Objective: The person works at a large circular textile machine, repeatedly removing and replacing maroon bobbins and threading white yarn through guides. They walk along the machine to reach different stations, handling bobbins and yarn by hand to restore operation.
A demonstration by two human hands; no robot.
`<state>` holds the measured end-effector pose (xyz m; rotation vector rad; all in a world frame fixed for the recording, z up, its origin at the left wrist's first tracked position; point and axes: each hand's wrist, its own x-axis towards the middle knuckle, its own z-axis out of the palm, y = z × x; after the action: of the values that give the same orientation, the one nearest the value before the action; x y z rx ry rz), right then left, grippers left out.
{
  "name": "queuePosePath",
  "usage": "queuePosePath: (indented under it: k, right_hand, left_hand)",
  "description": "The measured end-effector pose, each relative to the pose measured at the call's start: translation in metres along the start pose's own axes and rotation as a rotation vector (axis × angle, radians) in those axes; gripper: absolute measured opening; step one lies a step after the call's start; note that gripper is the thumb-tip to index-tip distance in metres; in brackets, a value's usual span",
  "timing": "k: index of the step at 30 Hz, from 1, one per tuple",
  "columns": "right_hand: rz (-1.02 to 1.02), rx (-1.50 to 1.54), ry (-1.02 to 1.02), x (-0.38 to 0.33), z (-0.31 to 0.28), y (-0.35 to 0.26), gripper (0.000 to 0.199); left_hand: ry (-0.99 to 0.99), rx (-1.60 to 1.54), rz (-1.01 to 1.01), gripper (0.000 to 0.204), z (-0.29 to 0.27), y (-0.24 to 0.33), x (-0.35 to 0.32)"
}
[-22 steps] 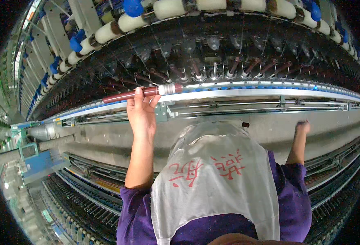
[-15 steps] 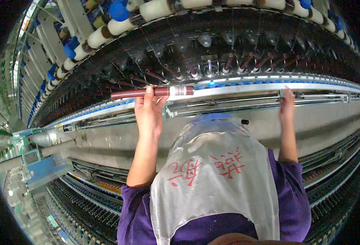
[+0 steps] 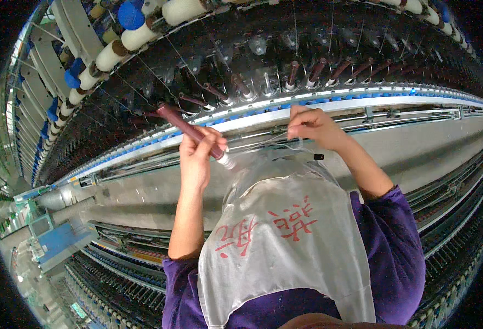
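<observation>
My left hand (image 3: 196,156) is closed around a dark red bobbin tube (image 3: 184,125), which tilts with its upper end to the left. White yarn (image 3: 226,160) is wound on its lower end, below my fingers. To the right, my right hand (image 3: 314,129) pinches thin pale thread (image 3: 269,142) that runs between the hand and the bobbin. Both hands are in front of the spinning frame's white rail (image 3: 285,113). Behind the rail, one bare metal spindle (image 3: 268,85) stands among spindles carrying dark red bobbins (image 3: 315,71).
Large cream spools (image 3: 184,11) and blue round parts (image 3: 131,15) line the top of the machine. Below the rail, metal rods (image 3: 356,127) run lengthwise. A grey apron (image 3: 285,230) covers my front, with a small black cylinder (image 3: 318,157) at its upper edge. Another spindle row (image 3: 121,274) stands behind me.
The bobbin has turned from level to steeply tilted, its yarn end now down. My right hand has come from the right toward the middle and now pinches thread.
</observation>
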<state>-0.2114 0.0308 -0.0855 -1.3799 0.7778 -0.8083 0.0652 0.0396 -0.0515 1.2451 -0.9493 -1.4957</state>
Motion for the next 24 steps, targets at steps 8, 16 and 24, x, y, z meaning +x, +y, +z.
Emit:
queuePosePath:
  k: [8, 16, 24]
  right_hand:
    - [-0.165, 0.826, 0.351, 0.021, 0.002, 0.016, 0.011]
    - [-0.143, 0.051, 1.023, -0.009, -0.065, 0.022, 0.011]
    - [0.000, -1.165, 0.264, -0.001, -0.034, 0.093, 0.014]
  left_hand:
    - [-0.376, 0.955, 0.037, 0.027, 0.016, -0.051, -0.004]
    - [-0.248, 1.247, 0.035, 0.027, -0.145, -0.147, -0.022]
    - [0.289, 0.434, -0.507, 0.020, -0.239, -0.181, -0.031]
